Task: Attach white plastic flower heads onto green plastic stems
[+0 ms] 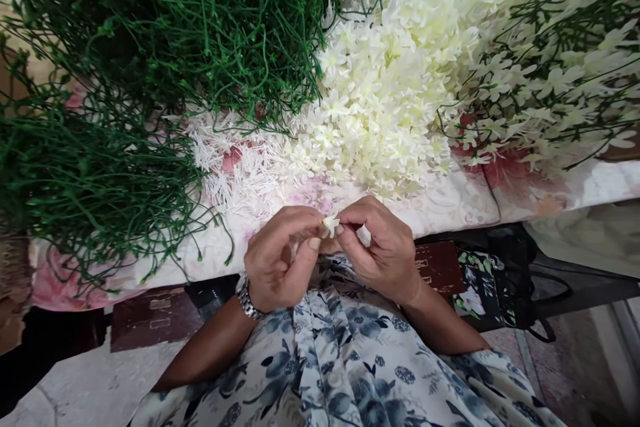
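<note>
Head view. The left hand (283, 260) and right hand (384, 250) meet at the near edge of the worktop (435, 207), thumb and fingertips of each pinching one small white flower (331, 224) between them. Beyond lies a heap of cream blossoms (385, 93); to its left, green stems (215, 33) and thin white strands (250, 167); to its right, stems bearing white flowers (555, 87). A watch (246, 297) encircles the left wrist.

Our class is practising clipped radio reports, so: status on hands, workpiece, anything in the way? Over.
Left hand and right hand pinching small pale flower. Green stems, pale blossoms heaped beyond. Nothing seen blocking either hand.
</note>
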`<state>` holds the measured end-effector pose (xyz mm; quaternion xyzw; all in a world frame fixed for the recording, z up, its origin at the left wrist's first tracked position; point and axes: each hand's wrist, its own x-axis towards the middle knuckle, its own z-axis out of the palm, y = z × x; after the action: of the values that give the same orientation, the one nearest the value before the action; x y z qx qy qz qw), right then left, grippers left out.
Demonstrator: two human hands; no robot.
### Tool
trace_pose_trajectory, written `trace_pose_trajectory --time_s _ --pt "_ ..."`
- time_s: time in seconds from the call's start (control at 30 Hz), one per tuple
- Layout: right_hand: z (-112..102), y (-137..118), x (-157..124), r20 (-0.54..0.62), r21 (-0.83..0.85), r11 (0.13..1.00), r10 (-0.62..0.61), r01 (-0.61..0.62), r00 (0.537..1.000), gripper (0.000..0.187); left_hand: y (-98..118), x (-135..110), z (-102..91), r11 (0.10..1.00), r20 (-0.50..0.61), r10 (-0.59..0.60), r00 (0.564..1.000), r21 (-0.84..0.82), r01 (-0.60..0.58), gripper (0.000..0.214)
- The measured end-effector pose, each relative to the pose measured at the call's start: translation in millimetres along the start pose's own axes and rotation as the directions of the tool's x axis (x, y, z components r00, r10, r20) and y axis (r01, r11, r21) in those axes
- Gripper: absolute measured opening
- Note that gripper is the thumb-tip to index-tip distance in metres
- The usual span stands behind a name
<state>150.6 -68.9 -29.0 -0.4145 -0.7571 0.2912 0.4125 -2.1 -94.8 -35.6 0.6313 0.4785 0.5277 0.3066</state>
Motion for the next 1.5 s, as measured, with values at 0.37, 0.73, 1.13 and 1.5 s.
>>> trace_pose_trajectory --time_s 0.37,0.73,1.13,1.5 --pt "5.8 1.4 -2.0 0.050 -0.028 0.995 -0.092 0.094 0.994 0.011 -3.7 4.1 -3.2 0.953 0.135 -0.209 0.968 -0.192 0.233 0.013" --pt "9.1 5.6 12.4 0.082 -0.016 0.997 -0.080 0.082 0.993 0.013 -1.2 11.0 -21.9 0.998 0.117 -0.056 0.992 0.042 0.052 0.020" --pt "35.6 23.9 35.4 0.194 -0.686 0.688 -0.142 0.238 0.971 0.017 -22.0 22.3 -63.2 0.591 0.073 0.091 0.993 0.799 -0.113 0.013" --pt "22.1 15.3 25.2 0.176 -0.615 0.754 -0.152 0.229 0.973 0.022 -27.4 32.8 -56.9 0.483 0.168 -0.016 0.986 0.865 -0.139 0.016"
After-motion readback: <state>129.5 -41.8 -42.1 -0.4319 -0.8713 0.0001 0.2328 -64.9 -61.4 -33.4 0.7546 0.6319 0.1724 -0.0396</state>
